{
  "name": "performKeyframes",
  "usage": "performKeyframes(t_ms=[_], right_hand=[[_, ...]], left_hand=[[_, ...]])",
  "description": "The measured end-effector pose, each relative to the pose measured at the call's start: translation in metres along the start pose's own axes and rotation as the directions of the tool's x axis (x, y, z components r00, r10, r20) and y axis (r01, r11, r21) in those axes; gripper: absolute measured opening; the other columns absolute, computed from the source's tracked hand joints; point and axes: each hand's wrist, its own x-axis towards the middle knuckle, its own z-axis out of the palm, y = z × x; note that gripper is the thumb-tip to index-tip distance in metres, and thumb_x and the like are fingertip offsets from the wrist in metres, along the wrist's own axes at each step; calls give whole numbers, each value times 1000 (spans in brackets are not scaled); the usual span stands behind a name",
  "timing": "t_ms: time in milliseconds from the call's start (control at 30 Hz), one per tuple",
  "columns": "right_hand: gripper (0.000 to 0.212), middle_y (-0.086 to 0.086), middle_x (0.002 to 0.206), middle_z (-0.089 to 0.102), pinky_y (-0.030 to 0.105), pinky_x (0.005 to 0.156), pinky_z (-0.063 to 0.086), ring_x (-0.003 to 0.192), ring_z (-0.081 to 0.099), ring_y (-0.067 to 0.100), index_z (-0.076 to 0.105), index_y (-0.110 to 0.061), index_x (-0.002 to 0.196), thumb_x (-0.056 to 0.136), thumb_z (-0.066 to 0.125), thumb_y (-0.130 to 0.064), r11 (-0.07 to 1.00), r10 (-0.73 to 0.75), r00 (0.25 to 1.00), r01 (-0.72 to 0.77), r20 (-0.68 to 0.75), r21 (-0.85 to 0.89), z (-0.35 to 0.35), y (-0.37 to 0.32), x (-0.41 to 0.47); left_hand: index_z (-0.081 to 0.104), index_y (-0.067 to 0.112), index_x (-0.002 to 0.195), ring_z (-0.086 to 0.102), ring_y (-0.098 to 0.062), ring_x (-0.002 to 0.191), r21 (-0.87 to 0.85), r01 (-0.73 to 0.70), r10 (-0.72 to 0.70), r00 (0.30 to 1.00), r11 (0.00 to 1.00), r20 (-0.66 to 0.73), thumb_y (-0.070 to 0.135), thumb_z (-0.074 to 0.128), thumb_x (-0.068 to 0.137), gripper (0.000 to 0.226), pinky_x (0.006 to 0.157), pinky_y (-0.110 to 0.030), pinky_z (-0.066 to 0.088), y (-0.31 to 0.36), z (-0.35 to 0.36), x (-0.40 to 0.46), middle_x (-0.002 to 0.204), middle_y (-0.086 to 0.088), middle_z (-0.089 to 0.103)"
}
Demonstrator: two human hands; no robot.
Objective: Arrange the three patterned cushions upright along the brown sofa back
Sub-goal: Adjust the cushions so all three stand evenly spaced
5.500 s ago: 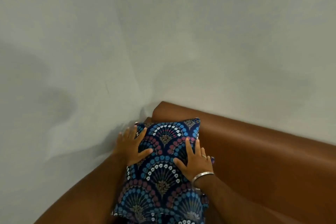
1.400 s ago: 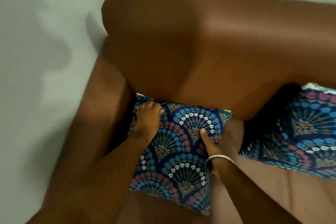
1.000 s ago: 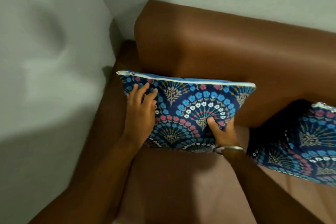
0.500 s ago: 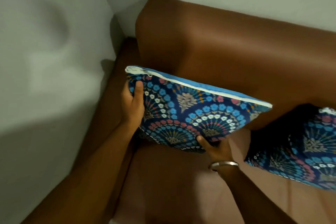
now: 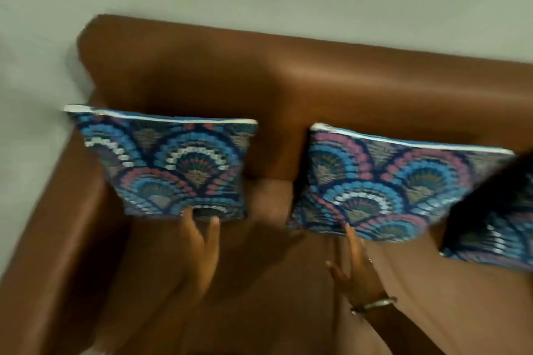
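Left cushion [image 5: 170, 164] is standing upright against the brown sofa back [image 5: 317, 86], zip edge uppermost, long axis running along the back. The left hand [image 5: 202, 248], its grip open, is touching that cushion's lower edge. The right hand [image 5: 357, 265], also open-fingered, is lying nearer the middle cushion [image 5: 389, 181], directly ahead. A third cushion [image 5: 490, 228] is leaning at far right.

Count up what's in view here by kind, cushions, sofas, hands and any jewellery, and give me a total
Patterned cushions: 3: left cushion, middle cushion, right cushion, cut off at the frame edge
Brown sofa: 1
Hands: 2: left hand, right hand
Bangle on the right wrist: 1
Ring on the right hand: 1, blurred
Total: 8
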Motion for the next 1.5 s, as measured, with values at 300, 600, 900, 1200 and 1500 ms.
performKeyframes(t_ms=[300, 600, 900, 1200, 1500], right_hand=[[94, 21, 162, 13, 68, 108, 23, 145, 13, 50, 12, -19, 154, 83, 63, -55, 901, 186, 869, -337, -458, -273, -296, 259, -41], [86, 9, 124, 58, 50, 95, 48, 105, 60, 27, 36, -33, 141, 70, 68, -68, 712, 471, 780, -62, -411, 700, -395, 365, 24], [85, -8, 151, 43, 54, 108, 42, 135, 46, 18, 20, -51, 145, 75, 64, -71, 679, 490, 732, 20, -473, 734, -382, 379, 32], [108, 8, 160, 27, 47, 117, 27, 143, 31, 29, -3, -29, 153, 73, 48, -80, 702, 611, 631, -153, -478, 695, -368, 337, 37], [100, 1, 164, 6, 25, 107, 21, 150, 13, 23, -3, -33, 150, 81, 64, -59, 806, 183, 974, -228, 136, 547, -177, 175, 0]], left_hand=[[30, 23, 151, 36, -19, 142, -174, -553, 539, 612, 815, 579, 58, 49, 93, 70, 114, -41, 37, 243, 361, -222, 155, -5, 41], [31, 45, 135, 51, -13, 116, -281, 271, 83, 567, 921, 820, 57, 69, 79, 69, 94, -43, 38, 383, 486, -195, 125, 18, 52], [40, 36, 135, 61, -3, 110, -485, 228, 192, 716, 844, 671, 53, 82, 62, 86, 85, -23, 52, 384, 513, -213, 126, 13, 59], [30, 27, 149, 47, -15, 127, -332, 163, 166, 619, 929, 768, 44, 71, 86, 77, 98, -33, 43, 373, 478, -196, 135, 7, 47], [65, 21, 74, 63, 1, 71, -74, 201, -169, 936, 977, 308, 37, 64, 92, 24, 76, -26, 50, 138, 240, -115, 70, -2, 64]])
